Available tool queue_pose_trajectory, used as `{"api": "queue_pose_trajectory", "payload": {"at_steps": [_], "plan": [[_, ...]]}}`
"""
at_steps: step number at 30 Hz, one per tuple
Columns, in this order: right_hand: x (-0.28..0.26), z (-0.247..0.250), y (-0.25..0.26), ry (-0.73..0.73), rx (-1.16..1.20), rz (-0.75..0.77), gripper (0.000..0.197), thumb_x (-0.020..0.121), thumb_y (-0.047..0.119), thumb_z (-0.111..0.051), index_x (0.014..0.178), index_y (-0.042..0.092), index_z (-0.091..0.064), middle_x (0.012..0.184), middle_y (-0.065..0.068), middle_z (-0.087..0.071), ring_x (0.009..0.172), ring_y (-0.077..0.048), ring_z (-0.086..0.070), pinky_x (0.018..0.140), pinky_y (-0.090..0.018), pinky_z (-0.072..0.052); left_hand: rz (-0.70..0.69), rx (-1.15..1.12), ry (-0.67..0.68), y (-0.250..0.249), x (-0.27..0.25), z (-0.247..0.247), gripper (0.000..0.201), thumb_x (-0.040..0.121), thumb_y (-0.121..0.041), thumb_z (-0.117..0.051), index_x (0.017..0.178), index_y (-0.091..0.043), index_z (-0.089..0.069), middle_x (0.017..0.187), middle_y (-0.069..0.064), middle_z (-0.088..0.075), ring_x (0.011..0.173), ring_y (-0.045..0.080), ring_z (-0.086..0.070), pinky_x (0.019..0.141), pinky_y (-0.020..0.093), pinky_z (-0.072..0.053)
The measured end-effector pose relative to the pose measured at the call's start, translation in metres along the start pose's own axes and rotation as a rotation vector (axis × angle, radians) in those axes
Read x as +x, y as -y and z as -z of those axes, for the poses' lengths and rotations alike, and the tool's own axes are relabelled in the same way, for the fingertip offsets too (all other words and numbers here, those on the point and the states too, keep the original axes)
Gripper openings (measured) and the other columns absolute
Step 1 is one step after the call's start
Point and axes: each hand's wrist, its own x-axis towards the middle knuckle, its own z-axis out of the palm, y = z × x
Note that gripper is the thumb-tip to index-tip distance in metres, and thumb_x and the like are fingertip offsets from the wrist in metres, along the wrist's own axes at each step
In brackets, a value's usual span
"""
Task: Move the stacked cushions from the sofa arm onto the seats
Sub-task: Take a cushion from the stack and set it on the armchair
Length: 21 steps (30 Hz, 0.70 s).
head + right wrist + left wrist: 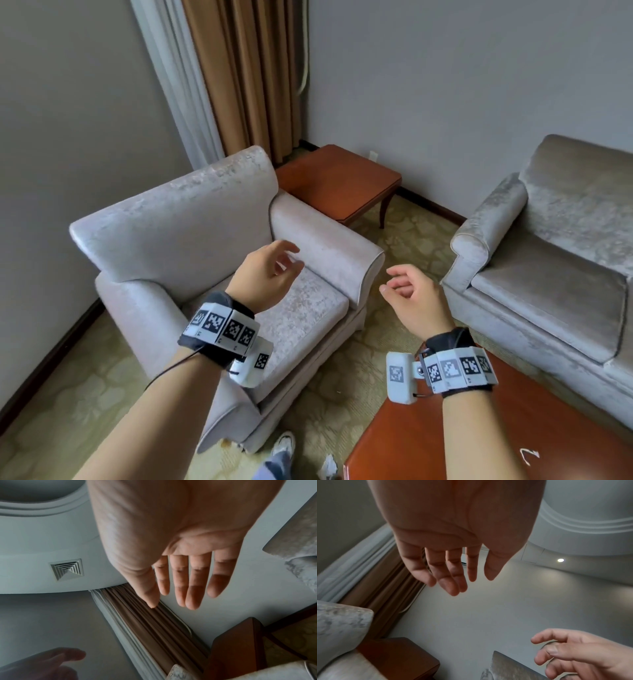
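No loose stacked cushions show in any view. In the head view a pale velvet armchair (191, 219) stands ahead, and its right arm (325, 236) is bare. My left hand (291, 260) hovers over the armchair seat (308, 308) beside that arm, fingers relaxed and empty. My right hand (394, 282) hangs in the gap between the armchair and the grey sofa (565, 205), loosely curled and holding nothing. The sofa arm (486, 219) is bare as well. Each wrist view shows an empty palm: left hand (471, 585), right hand (171, 605).
A wooden side table (337, 181) stands in the corner behind the armchair. A red-brown coffee table (479, 428) sits at the lower right. Curtains (246, 75) hang at the back. A shoe (284, 445) and crumpled paper (329, 467) are on the patterned carpet.
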Motion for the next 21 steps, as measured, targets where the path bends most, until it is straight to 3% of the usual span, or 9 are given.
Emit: {"api": "queue_pose_trajectory", "payload": {"at_steps": [6,8,13,16,21], "plan": [[0.088,0.022,-0.012,-0.131,-0.032,-0.102,0.028,0.084,0.028,-0.071,0.111,0.027,-0.063,0.092,0.01,-0.069,0.08,0.002,-0.064,0.066,-0.011,-0.045,-0.102,-0.061,0.121,0.001,0.14,-0.037,0.025,0.093,-0.035,-0.058,0.114,-0.022,-0.059,0.091,-0.009,-0.062,0.077,0.004,-0.06,0.067,0.019,-0.044],[0.113,0.038,-0.016,-0.197,-0.055,-0.132,0.027,0.084,0.028,-0.071,0.109,0.028,-0.063,0.091,0.011,-0.069,0.079,0.001,-0.064,0.067,-0.01,-0.044,-0.166,-0.058,0.178,-0.011,0.189,-0.055,0.026,0.093,-0.035,-0.058,0.115,-0.022,-0.058,0.092,-0.008,-0.063,0.078,0.007,-0.06,0.07,0.024,-0.046],[0.152,0.094,-0.045,-0.29,-0.114,-0.264,0.027,0.083,0.027,-0.071,0.108,0.028,-0.062,0.091,0.008,-0.068,0.081,-0.006,-0.064,0.073,-0.02,-0.046,-0.333,-0.051,0.328,-0.051,0.279,-0.116,0.028,0.092,-0.034,-0.06,0.115,-0.019,-0.059,0.093,-0.005,-0.064,0.08,0.01,-0.059,0.072,0.026,-0.047],[0.168,0.131,-0.075,-0.363,-0.133,-0.353,0.028,0.081,0.027,-0.073,0.107,0.029,-0.063,0.092,0.006,-0.068,0.081,-0.006,-0.062,0.072,-0.02,-0.045,-0.379,-0.056,0.427,-0.075,0.326,-0.159,0.028,0.092,-0.034,-0.06,0.115,-0.019,-0.059,0.091,-0.005,-0.064,0.077,0.01,-0.059,0.074,0.03,-0.049],[0.192,0.193,-0.136,-0.49,-0.171,-0.429,0.03,0.082,0.026,-0.073,0.11,0.024,-0.063,0.091,0.006,-0.069,0.079,-0.003,-0.061,0.072,-0.021,-0.045,-0.433,-0.129,0.504,-0.131,0.401,-0.247,0.027,0.09,-0.032,-0.064,0.113,-0.019,-0.061,0.088,-0.006,-0.065,0.075,0.008,-0.06,0.072,0.025,-0.045]]}}
